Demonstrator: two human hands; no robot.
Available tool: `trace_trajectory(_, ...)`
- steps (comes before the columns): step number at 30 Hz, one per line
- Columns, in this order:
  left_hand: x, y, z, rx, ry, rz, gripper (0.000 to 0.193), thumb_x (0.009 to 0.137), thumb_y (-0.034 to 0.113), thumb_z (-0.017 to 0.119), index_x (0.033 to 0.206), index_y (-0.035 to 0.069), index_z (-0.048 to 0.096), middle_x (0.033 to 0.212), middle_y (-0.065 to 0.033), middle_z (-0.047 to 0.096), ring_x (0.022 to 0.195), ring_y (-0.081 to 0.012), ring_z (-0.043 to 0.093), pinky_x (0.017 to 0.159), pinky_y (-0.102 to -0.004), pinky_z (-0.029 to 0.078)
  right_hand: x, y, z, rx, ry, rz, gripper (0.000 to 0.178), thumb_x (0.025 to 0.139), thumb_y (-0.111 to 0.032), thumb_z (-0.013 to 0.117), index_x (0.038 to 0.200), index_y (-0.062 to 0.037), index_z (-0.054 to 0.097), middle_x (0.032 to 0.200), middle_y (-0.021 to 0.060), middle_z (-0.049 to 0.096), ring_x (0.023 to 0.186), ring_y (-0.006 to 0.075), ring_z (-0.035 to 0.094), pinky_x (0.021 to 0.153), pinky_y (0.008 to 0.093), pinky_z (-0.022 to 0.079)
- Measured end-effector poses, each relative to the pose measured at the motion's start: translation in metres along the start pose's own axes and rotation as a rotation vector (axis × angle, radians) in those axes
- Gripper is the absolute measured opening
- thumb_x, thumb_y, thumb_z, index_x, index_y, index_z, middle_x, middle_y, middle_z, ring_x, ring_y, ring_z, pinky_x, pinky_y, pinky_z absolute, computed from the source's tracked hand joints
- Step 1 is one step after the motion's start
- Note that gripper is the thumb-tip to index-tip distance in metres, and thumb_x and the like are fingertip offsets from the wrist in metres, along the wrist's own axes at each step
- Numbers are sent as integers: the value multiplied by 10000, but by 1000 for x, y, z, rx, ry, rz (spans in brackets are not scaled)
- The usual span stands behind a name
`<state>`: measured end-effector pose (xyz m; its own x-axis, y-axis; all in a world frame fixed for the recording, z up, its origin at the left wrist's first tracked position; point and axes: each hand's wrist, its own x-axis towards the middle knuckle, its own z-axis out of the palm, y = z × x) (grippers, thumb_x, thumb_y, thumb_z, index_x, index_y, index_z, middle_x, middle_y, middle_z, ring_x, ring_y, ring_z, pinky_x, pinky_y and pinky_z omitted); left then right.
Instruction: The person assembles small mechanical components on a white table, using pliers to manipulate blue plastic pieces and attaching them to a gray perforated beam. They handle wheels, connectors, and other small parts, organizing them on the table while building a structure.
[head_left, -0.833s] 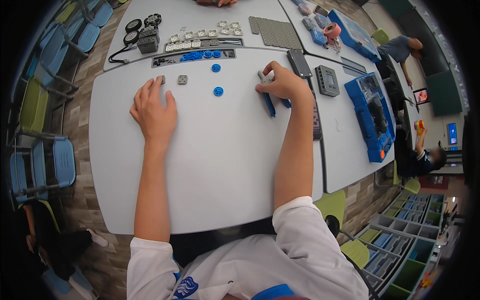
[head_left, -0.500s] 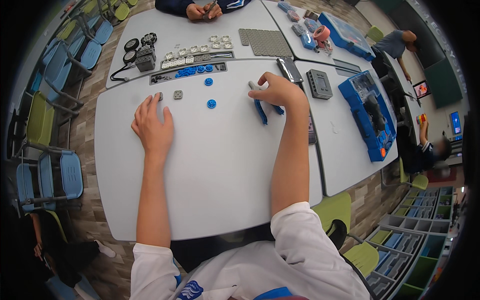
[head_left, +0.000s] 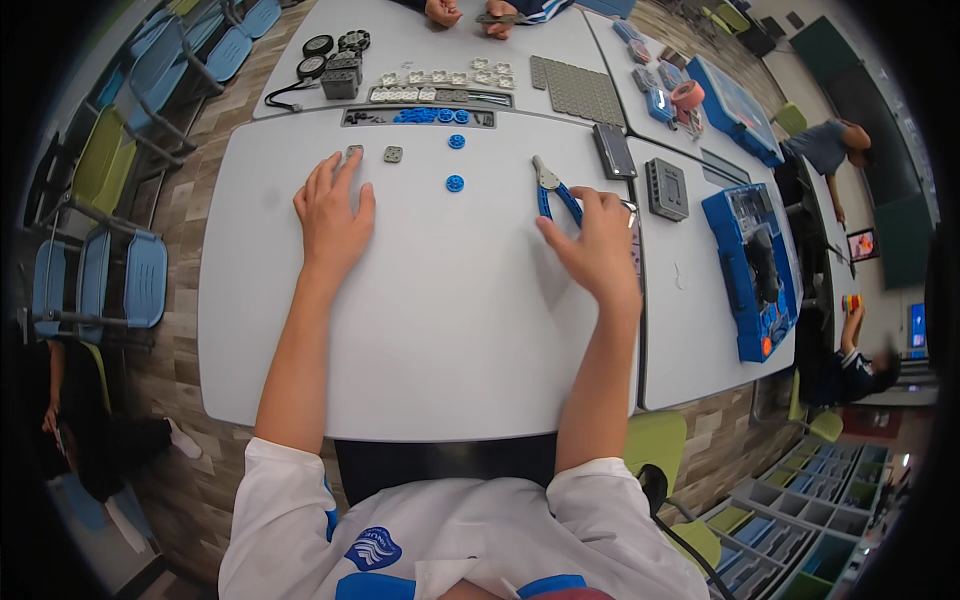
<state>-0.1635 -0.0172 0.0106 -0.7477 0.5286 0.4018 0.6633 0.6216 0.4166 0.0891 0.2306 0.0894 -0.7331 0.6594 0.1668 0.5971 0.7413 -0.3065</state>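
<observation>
My left hand (head_left: 335,220) lies over the left part of the white table with its fingers stretched out. Its fingertips reach a small grey square piece (head_left: 354,151), touching or just beside it. A similar grey square piece (head_left: 393,155) lies to the right. Two small blue wheels (head_left: 455,183) sit farther right, one behind the other. Pliers with a grey head and blue handles (head_left: 547,180) lie at the right, head pointing away from me. My right hand (head_left: 598,245) is at their handles, thumb and fingers apart; whether it touches them I cannot tell.
A parts tray (head_left: 420,117) holds blue and black pieces. Behind it are white blocks (head_left: 440,78), a wheeled grey assembly (head_left: 342,75) and a grey plate (head_left: 585,95). A black case (head_left: 613,152), grey box (head_left: 667,188) and blue bin (head_left: 735,270) stand right. Another person's hands (head_left: 497,20) are opposite.
My right hand has moved from the pliers' head back to their handles, and the pliers now lie turned differently. My left hand stays by the grey piece. The view has shifted.
</observation>
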Motion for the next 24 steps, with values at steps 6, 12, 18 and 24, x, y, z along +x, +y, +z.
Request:
trace_trajectory(6,-2,2,-2,-18,1,15,524,1064,229,659,1574,112,635,1618,-174,567,1566,-332,451,1299,-513,267,-3,-23,62,-12,73,37,823,1010,-368,790,1646,12,431,1607,284,441,1541,432,359,1249,634,253)
trace_trajectory(12,-2,6,2,-40,40,-3,568,1041,228,679,1591,106,605,1591,-189,559,1547,-355,453,1289,-527,281,9,-25,56,125,136,36,664,1033,-246,733,1586,46,512,1440,263,567,1384,426,518,1142,516,441)
trace_trajectory(18,-1,11,6,-86,178,-30,559,994,215,725,1535,111,634,1516,-169,575,1493,-366,470,1271,-548,295,52,-54,45,662,318,36,637,974,-183,726,1537,67,567,1337,236,617,1155,348,661,1005,440,561)
trace_trajectory(24,3,14,1,-195,181,26,445,975,179,740,1413,106,709,1463,-127,613,1464,-330,490,1238,-526,318,96,-54,58,945,506,199,543,926,-158,699,1425,46,624,1234,226,651,1067,291,670,965,418,566)
